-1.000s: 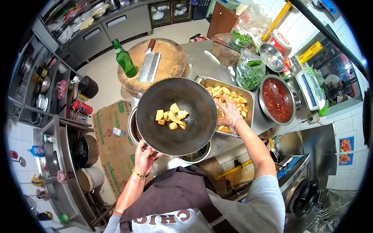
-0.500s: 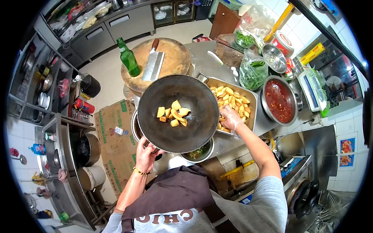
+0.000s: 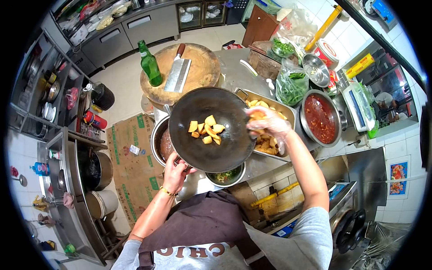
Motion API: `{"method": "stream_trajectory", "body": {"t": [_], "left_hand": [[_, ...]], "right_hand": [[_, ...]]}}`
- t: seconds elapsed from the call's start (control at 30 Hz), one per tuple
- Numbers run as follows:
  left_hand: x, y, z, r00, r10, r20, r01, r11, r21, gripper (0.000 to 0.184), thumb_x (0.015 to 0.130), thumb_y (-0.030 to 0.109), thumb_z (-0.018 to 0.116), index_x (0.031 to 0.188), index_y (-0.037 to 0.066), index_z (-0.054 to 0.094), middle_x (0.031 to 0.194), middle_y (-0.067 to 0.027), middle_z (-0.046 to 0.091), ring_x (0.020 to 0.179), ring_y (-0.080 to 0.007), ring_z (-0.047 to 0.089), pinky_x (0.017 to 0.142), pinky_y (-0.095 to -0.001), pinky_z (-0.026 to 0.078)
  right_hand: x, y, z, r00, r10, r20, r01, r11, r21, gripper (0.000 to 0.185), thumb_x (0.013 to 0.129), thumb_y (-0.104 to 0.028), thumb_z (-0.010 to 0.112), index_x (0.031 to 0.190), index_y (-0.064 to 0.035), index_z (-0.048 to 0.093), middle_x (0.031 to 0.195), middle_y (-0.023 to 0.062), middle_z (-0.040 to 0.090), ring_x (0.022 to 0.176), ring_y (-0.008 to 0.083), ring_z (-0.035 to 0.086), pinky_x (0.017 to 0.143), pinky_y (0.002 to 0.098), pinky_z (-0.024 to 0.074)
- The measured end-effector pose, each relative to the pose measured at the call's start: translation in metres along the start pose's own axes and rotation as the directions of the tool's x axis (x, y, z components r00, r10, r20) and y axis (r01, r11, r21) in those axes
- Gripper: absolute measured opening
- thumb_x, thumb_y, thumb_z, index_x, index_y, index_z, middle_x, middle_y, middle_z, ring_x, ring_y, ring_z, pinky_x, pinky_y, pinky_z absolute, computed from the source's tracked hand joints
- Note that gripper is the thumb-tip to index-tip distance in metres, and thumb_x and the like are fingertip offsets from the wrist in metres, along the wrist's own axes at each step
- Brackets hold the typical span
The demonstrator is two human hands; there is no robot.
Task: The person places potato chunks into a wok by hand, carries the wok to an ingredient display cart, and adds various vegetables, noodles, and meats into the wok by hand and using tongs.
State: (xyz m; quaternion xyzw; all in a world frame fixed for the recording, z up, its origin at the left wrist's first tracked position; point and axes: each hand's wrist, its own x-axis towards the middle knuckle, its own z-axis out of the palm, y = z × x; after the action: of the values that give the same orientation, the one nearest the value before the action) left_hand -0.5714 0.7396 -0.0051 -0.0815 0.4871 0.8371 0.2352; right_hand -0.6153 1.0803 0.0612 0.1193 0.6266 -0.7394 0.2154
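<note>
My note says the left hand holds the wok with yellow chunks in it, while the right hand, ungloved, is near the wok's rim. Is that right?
Not quite: the right hand wears a clear glove, as the head view shows. The left hand does hold the wok with yellow chunks in it.

Left hand [image 3: 175, 173] curled shut, right hand [image 3: 270, 125] partly curled, 2 forearms [image 3: 155, 209] extended
</note>
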Motion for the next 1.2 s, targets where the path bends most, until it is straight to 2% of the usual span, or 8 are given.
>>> {"method": "stream_trajectory", "body": {"t": [0.2,0.23,0.3,0.4,0.6,0.8,1.0,1.2], "left_hand": [[0.001,-0.008,0.005,0.998,-0.043,0.043,0.046,0.997,-0.065,0.035,0.081,0.001,0.045,0.116,0.004,0.045,0.093,-0.0042,0.058,0.080,-0.0129,0.058,0.074,-0.0388,0.056],[-0.002,-0.005,0.010,0.998,-0.044,0.036,0.046,0.997,-0.059,0.036,0.080,0.000,0.045,0.116,0.004,0.045,0.091,-0.0033,0.057,0.080,-0.0135,0.059,0.074,-0.0383,0.056],[-0.005,-0.004,0.008,0.999,-0.041,0.026,0.042,0.998,-0.053,0.036,0.080,0.000,0.045,0.116,0.004,0.045,0.089,-0.0023,0.056,0.080,-0.0142,0.059,0.073,-0.0378,0.056],[-0.006,-0.005,-0.001,0.998,-0.045,0.038,0.047,0.998,-0.050,0.037,0.079,-0.001,0.045,0.115,0.004,0.046,0.085,-0.0005,0.053,0.080,-0.0152,0.059,0.073,-0.0376,0.056],[-0.010,0.000,-0.007,0.997,-0.020,0.069,0.025,0.998,-0.059,0.042,0.080,-0.004,0.041,0.121,0.004,0.041,0.100,-0.0065,0.057,0.085,-0.0154,0.060,0.073,-0.0323,0.056],[-0.012,-0.001,-0.009,0.999,-0.010,0.053,0.013,0.998,-0.062,0.041,0.079,-0.005,0.041,0.119,0.003,0.044,0.093,-0.0033,0.055,0.085,-0.0132,0.058,0.073,-0.0316,0.056],[-0.014,0.002,-0.003,1.000,-0.014,0.008,0.015,0.999,-0.035,0.040,0.079,-0.005,0.040,0.118,0.003,0.044,0.090,-0.0020,0.054,0.079,-0.0122,0.058,0.072,-0.0312,0.056],[-0.009,0.000,0.008,0.998,-0.039,0.049,0.040,0.999,-0.020,0.041,0.079,-0.006,0.040,0.118,0.004,0.043,0.092,-0.0043,0.056,0.082,-0.0141,0.059,0.074,-0.0336,0.056]], "right_hand": [[-0.008,-0.004,-0.001,0.967,-0.248,-0.060,0.205,0.895,-0.397,0.054,0.074,-0.018,0.072,0.122,-0.0087,0.050,0.110,0.0086,0.059,0.087,0.0168,0.061,0.074,0.0285,0.0515],[-0.003,0.011,-0.028,0.884,-0.436,-0.170,0.172,0.640,-0.749,0.052,0.070,-0.019,0.072,0.117,-0.0060,0.054,0.101,0.0106,0.062,0.087,0.0182,0.061,0.076,0.0298,0.0502],[-0.009,0.035,-0.071,0.968,-0.147,-0.202,-0.096,0.526,-0.845,0.056,0.070,-0.020,0.072,0.121,-0.0069,0.052,0.097,0.0115,0.064,0.091,0.0222,0.061,0.082,0.0322,0.0490],[-0.002,0.113,-0.073,0.915,0.076,-0.396,-0.403,0.160,-0.901,0.094,0.059,-0.030,0.078,0.139,-0.0180,0.030,0.136,0.0285,0.031,0.127,0.0368,0.035,0.099,0.0386,0.0381],[0.010,0.140,-0.062,0.823,0.042,-0.567,-0.525,0.439,-0.729,0.104,0.054,-0.025,0.079,0.140,-0.0302,0.022,0.133,0.0259,0.026,0.118,0.0416,0.040,0.100,0.0413,0.0368],[0.005,0.160,-0.100,0.879,-0.190,-0.437,-0.324,0.435,-0.840,0.069,0.048,-0.019,0.081,0.111,-0.0122,0.054,0.111,0.0204,0.050,0.106,0.0334,0.050,0.088,0.0386,0.0441],[0.008,0.162,-0.154,0.935,-0.065,-0.348,0.020,0.991,-0.132,0.035,0.066,-0.004,0.069,0.099,-0.0049,0.059,0.098,0.0049,0.061,0.091,0.0171,0.057,0.077,0.0297,0.0473],[-0.021,0.052,-0.080,0.958,-0.149,-0.247,0.149,0.989,-0.020,0.025,0.075,-0.013,0.064,0.098,-0.0064,0.058,0.100,0.0039,0.058,0.095,0.0161,0.054,0.086,0.0292,0.0420]]}}
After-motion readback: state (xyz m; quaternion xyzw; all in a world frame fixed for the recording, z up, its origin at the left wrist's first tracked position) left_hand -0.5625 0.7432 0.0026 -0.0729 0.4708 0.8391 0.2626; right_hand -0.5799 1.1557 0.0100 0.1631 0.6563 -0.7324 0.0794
